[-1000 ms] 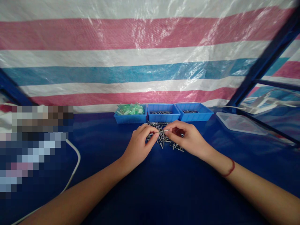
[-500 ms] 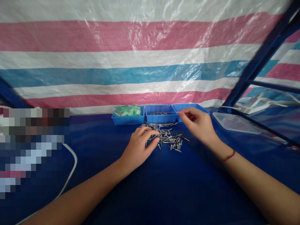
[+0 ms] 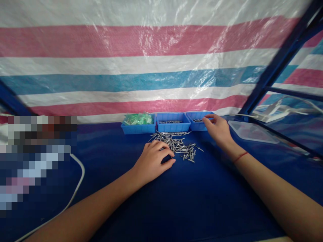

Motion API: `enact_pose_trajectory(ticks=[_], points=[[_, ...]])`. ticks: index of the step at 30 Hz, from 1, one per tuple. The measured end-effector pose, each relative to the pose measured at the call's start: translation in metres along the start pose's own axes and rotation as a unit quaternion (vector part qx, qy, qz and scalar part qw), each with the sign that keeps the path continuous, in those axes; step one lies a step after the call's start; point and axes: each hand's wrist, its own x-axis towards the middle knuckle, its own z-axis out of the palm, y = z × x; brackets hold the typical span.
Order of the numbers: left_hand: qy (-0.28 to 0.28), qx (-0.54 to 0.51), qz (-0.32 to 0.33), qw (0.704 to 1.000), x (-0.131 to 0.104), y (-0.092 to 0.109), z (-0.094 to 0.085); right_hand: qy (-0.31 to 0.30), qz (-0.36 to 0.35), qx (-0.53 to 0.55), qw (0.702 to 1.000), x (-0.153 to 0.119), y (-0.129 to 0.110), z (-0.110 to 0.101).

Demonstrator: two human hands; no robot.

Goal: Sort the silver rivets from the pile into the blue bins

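A loose pile of silver rivets (image 3: 178,143) lies on the blue table. My left hand (image 3: 155,161) rests at the pile's near left edge, fingers curved and apart, holding nothing that shows. Over the right blue bin (image 3: 198,126) is my right hand (image 3: 217,129), its thumb and fingertips near the rim; whether anything is between them cannot be made out. That bin has some rivets in it. More rivets lie in the middle blue bin (image 3: 174,127). Small green and clear packets (image 3: 138,119) fill the left blue bin (image 3: 138,129).
A translucent lid (image 3: 252,131) lies right of the bins. Behind it are a white power strip (image 3: 272,112) and cables, beside a blue metal frame (image 3: 267,72). A white cable (image 3: 82,174) curves across the left side. Striped sheeting (image 3: 126,82) hangs behind.
My right hand has moved right, from the gap between the middle and right bins to over the right bin. The rivet seen at its fingertips no longer shows. My left hand has shifted slightly down.
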Motion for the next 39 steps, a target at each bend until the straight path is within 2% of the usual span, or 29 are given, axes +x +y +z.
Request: enact_pose_trajectory(ticks=[6, 10, 16, 20, 23, 29, 33, 39], points=[[-0.003, 0.020, -0.007, 1.000, 0.001, 0.003, -0.002, -0.057, -0.068, 0.065, 0.994, -0.018, -0.015, 0.004], [0.002, 0.032, 0.007, 0.999, 0.001, 0.004, -0.004, -0.100, -0.136, 0.071, 0.983, -0.033, -0.025, 0.007], [0.042, 0.052, -0.031, 0.997, 0.003, 0.000, -0.006, -0.208, -0.264, 0.089, 0.938, -0.061, -0.044, 0.004], [0.108, 0.007, -0.065, 0.992, 0.004, -0.003, -0.007, -0.268, -0.306, 0.092, 0.909, -0.076, -0.050, 0.003], [0.148, -0.067, -0.059, 0.985, 0.004, -0.003, -0.007, -0.307, -0.304, 0.102, 0.896, -0.081, -0.049, 0.006], [0.135, -0.165, -0.057, 0.975, 0.004, -0.001, -0.007, -0.331, -0.213, 0.210, 0.895, -0.079, -0.047, 0.010], [0.132, -0.175, -0.065, 0.973, 0.004, 0.000, -0.007, -0.348, -0.157, 0.289, 0.878, -0.078, -0.049, 0.010], [0.116, -0.145, -0.038, 0.982, 0.005, 0.002, -0.008, -0.365, -0.133, 0.338, 0.858, -0.084, -0.054, 0.008]])
